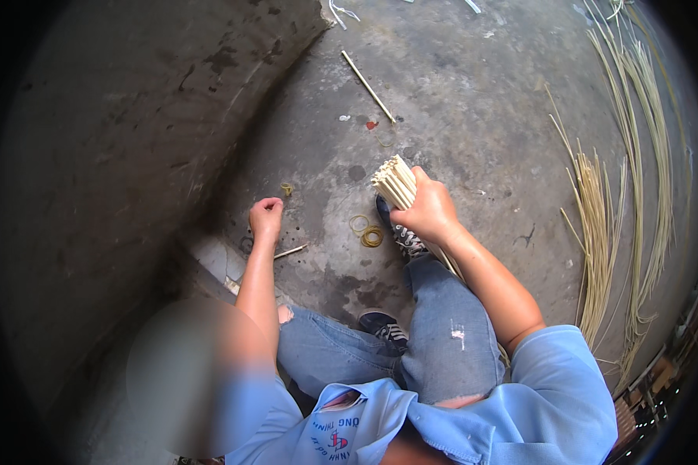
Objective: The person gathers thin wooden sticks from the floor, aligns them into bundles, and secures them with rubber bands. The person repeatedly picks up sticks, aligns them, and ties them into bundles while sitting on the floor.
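Observation:
My right hand (pixel 429 208) grips a bundle of pale rattan canes (pixel 394 181) close to its cut ends, which point up and to the left. The rest of the bundle runs back beneath my forearm, partly hidden. On the left, my left hand (pixel 266 217) is closed with its fingertips pressed together; anything in them is too small to make out. Just beyond it a few rubber bands (pixel 287 188) lie on the floor. More rubber bands (pixel 371 235) lie in a small heap between my hands. A short thin stick (pixel 291 251) rests beside my left wrist.
A dark wall (pixel 132 116) rises along the left. Ahead on the concrete floor (pixel 473 101) lies a loose pale stick (pixel 368 87). Long cane strands (pixel 595 232) spread along the right, with more strands (pixel 647 155) farther out. My shoes (pixel 384 329) are on the floor below.

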Action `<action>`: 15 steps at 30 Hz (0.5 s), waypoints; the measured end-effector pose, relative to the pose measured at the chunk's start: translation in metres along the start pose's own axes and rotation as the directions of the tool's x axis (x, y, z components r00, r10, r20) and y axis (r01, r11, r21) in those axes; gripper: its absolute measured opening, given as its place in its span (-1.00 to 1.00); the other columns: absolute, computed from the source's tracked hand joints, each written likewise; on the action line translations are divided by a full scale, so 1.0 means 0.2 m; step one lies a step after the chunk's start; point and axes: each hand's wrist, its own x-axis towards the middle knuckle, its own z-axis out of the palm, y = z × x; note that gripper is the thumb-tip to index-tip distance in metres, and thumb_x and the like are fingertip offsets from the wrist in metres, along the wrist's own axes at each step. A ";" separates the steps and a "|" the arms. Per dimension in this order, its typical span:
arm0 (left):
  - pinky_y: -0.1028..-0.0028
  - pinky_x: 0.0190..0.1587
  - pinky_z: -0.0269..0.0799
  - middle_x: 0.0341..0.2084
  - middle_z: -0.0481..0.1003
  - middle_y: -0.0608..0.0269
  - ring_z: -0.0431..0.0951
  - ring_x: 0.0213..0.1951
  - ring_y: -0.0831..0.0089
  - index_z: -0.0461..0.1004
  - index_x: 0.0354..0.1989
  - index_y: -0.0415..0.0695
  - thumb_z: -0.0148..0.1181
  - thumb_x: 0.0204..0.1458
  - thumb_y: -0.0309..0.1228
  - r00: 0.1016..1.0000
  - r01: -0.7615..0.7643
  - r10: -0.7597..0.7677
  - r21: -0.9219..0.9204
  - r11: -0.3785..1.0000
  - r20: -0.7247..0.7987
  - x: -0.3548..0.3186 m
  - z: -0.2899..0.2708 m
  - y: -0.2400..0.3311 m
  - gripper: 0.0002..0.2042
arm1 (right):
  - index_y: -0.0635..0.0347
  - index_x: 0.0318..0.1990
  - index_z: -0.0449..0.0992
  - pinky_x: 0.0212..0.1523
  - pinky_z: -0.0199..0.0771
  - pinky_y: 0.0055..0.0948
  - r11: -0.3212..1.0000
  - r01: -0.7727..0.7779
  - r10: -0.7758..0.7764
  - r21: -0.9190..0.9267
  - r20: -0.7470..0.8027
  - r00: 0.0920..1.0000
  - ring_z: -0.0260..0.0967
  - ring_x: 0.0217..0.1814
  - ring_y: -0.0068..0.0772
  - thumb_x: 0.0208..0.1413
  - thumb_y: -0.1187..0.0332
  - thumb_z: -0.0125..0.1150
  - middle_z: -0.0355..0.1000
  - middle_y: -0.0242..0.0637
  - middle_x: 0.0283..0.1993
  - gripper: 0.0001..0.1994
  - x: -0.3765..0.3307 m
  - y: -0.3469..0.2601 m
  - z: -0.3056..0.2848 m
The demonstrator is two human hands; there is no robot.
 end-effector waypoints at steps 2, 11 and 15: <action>0.34 -0.12 0.53 -0.36 0.64 0.10 0.65 -0.26 0.27 0.71 -0.29 -0.17 0.38 0.02 -0.38 0.995 0.004 0.001 0.041 0.999 -0.104 0.02 -0.02 -0.02 -0.85 | 0.19 -0.07 0.39 -0.05 0.56 -0.04 1.000 0.005 -0.005 0.025 0.006 1.000 0.58 -0.07 0.16 -0.23 0.26 0.50 0.60 0.08 -0.19 -0.46 0.00 -0.01 0.00; 0.26 -0.09 0.53 -0.31 0.59 0.12 0.62 -0.24 0.20 0.68 -0.35 -0.15 0.43 -0.03 -0.44 0.976 -0.135 0.158 0.151 0.979 -0.148 0.10 0.10 0.03 -0.90 | 0.24 -0.07 0.42 -0.03 0.56 -0.09 1.000 0.015 -0.015 0.024 -0.021 1.000 0.60 -0.08 0.16 -0.26 0.29 0.48 0.60 0.09 -0.21 -0.46 0.00 0.00 0.01; 0.29 -0.11 0.53 -0.34 0.61 0.10 0.63 -0.26 0.18 0.70 -0.33 -0.14 0.44 -0.04 -0.40 0.990 -0.088 0.103 0.156 0.984 -0.092 0.14 0.15 0.04 -0.87 | 0.21 -0.04 0.40 -0.04 0.56 -0.03 1.000 0.002 -0.002 -0.002 -0.008 1.000 0.58 -0.06 0.18 -0.23 0.25 0.50 0.60 0.10 -0.18 -0.44 -0.01 0.00 0.00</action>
